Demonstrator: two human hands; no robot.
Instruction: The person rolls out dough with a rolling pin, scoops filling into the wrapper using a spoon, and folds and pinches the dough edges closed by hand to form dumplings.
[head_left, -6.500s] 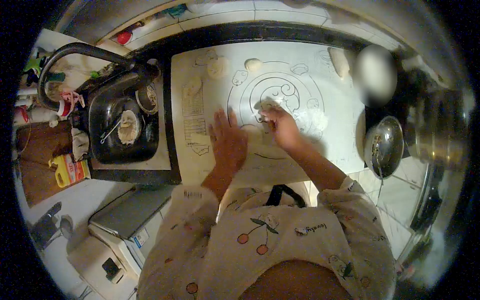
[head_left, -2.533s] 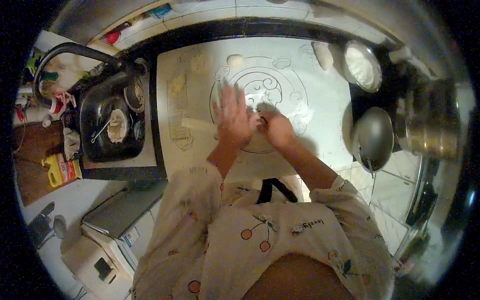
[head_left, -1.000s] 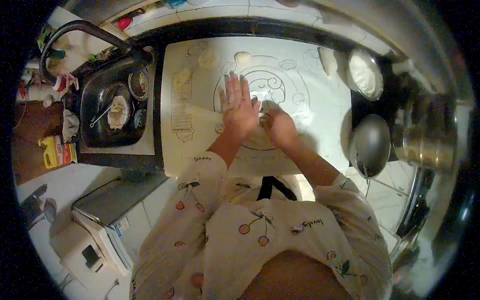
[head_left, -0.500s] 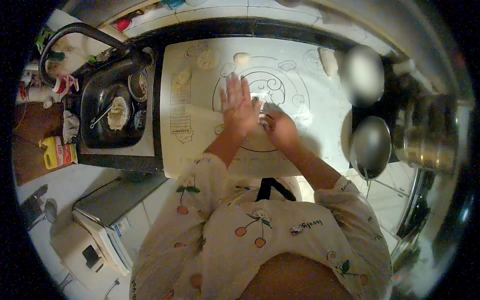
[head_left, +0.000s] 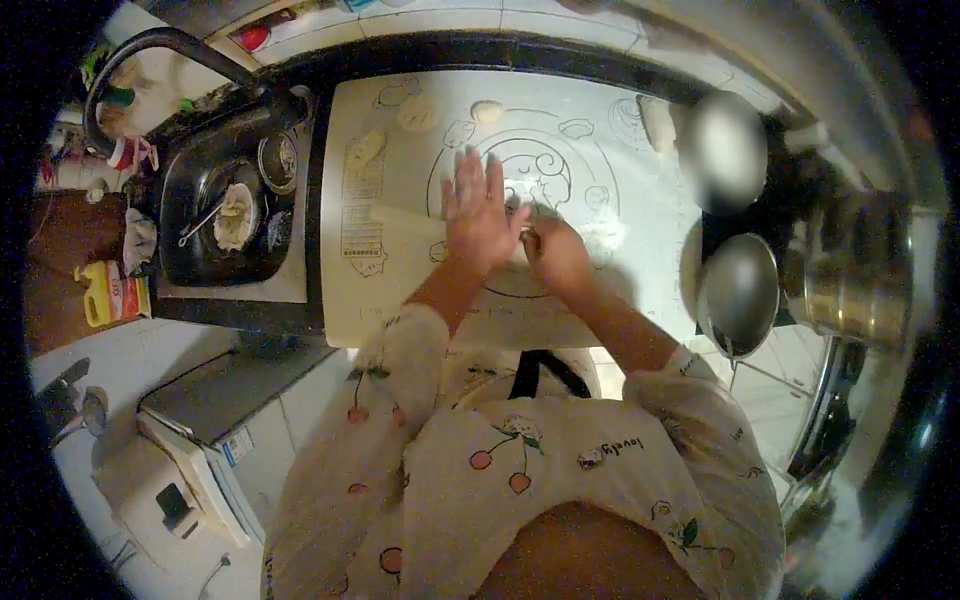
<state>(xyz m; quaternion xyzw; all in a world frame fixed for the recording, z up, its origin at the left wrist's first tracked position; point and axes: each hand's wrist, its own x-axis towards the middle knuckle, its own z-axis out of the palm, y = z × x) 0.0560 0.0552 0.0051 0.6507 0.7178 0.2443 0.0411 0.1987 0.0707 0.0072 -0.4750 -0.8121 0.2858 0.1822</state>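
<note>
My left hand [head_left: 480, 228] is held over the white printed mat [head_left: 390, 310], palm down or turned aside, I cannot tell which, its fingers stretched out and apart. Beside it, my right hand [head_left: 555, 256] is closed, with curled fingers at the left thumb. Whatever those fingers grip is too small to make out. A small lump of dough [head_left: 487, 111] lies beyond the hands, near the mat's far edge. To its left is a flat pale round [head_left: 417, 113]. A longer pale piece [head_left: 657, 123] rests at the far right, and white flour-like powder [head_left: 605, 236] is scattered right of my hands.
Left of the mat is a black sink [head_left: 190, 265] with a dough-smeared bowl [head_left: 236, 222] and a black faucet [head_left: 165, 40]. A metal bowl [head_left: 740, 290], a blurred white round dish [head_left: 724, 150] and a large metal pot [head_left: 855, 265] stand at the right.
The right hand's fingers have shifted slightly against the left thumb. The left hand keeps nearly the same stretched pose. The view has tilted a little.
</note>
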